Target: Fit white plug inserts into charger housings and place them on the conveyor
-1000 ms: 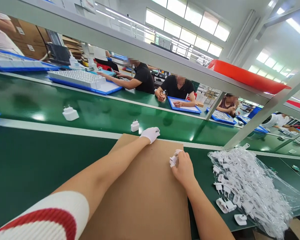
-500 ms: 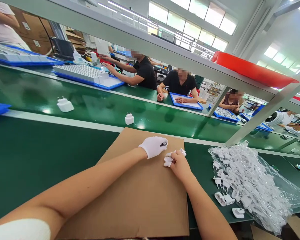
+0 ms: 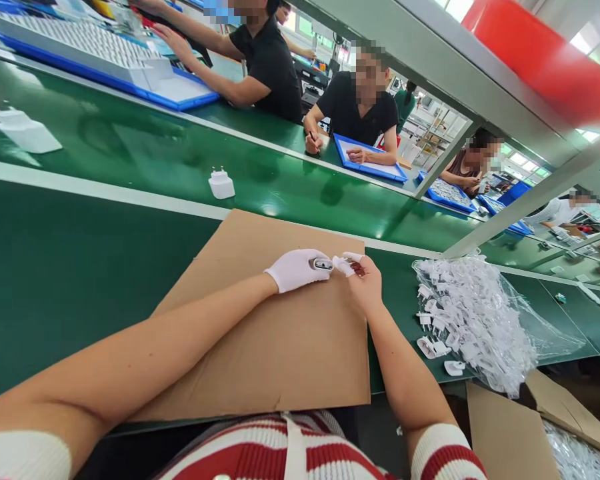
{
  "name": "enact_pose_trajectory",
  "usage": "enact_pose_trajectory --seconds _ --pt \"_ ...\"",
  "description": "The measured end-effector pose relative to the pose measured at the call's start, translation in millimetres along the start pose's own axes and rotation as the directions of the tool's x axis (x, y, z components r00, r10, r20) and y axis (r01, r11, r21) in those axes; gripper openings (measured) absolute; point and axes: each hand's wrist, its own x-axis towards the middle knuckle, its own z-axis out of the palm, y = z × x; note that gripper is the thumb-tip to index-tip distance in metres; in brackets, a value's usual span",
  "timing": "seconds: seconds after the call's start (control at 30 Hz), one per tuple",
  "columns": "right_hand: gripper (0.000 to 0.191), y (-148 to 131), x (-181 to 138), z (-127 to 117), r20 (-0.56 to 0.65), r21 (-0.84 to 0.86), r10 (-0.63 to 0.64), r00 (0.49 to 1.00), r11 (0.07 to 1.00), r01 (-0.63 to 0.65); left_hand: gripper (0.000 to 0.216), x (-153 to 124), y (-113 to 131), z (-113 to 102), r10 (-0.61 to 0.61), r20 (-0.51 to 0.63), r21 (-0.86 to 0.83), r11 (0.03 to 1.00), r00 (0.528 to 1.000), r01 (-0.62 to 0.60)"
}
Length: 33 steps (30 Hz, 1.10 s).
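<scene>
Currently the gloved left hand (image 3: 296, 269) is closed around an adapter (image 3: 323, 264). The right hand (image 3: 366, 285) pinches a plug piece (image 3: 343, 265) just right of it, nearly touching, over the cardboard (image 3: 260, 347)'s far right corner.

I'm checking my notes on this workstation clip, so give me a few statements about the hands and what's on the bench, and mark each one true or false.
1. The left hand wears a white glove. True.
2. The right hand rests on the bag of plug parts. False: it is over the cardboard sheet, meeting the left hand, apart from the bag.
3. The left hand grips a small part. True.
4. The white charger stands on the cardboard sheet. False: it stands on the green belt, beyond the sheet's far edge.
5. The bag lies to the right of the sheet. True.
</scene>
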Motion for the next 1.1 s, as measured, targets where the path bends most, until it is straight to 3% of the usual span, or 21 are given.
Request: enact_pose_trajectory --seconds 0.13,0.23,0.4,0.5,0.6,0.7,0.87,1.1 --pt "0.029 0.5 -1.1 4.0 0.003 -0.063 -0.058 0.998 0.996 0.059 0.040 1.4 1.9 1.7 -0.014 0.046 0.041 0.999 0.999 0.012" --pt "0.031 4.7 -1.4 5.1 0.064 -0.022 0.026 0.998 0.999 -0.024 0.044 2.8 -3.4 1.3 0.063 0.052 0.018 0.998 0.997 -0.064" --pt "0.035 6.4 -2.5 6.4 0.179 0.062 0.151 0.972 0.985 -0.164 0.091 1.6 -11.9 5.4 0.143 -0.014 -0.054 0.988 0.990 -0.144" --pt "0.038 2.6 -2.8 6.8 0.171 0.106 0.171 0.970 0.976 -0.191 0.079 0.8 -9.6 6.2 0.076 -0.057 -0.019 0.997 0.995 -0.077" --pt "0.036 -0.6 -3.5 5.4 0.085 0.033 0.101 0.991 0.994 -0.104 0.052 0.3 -5.1 1.5 0.181 0.049 0.023 0.983 0.982 -0.183" --pt "0.027 -0.9 -5.5 2.6 0.038 -0.157 -0.085 0.996 0.983 0.090 0.042 -0.3 -2.6 -2.3 0.291 0.117 0.036 0.954 0.950 -0.297" --pt "0.023 2.8 -7.8 -0.1 0.159 -0.424 -0.311 0.937 0.836 0.349 0.025 0.0 -1.2 3.8 0.202 0.043 0.041 0.978 0.978 -0.204" --pt "0.025 5.8 0.1 -1.6 0.318 -0.662 -0.348 0.882 0.585 0.470 0.025 2.2 -3.3 8.9 0.152 0.032 0.006 0.988 0.988 -0.152"
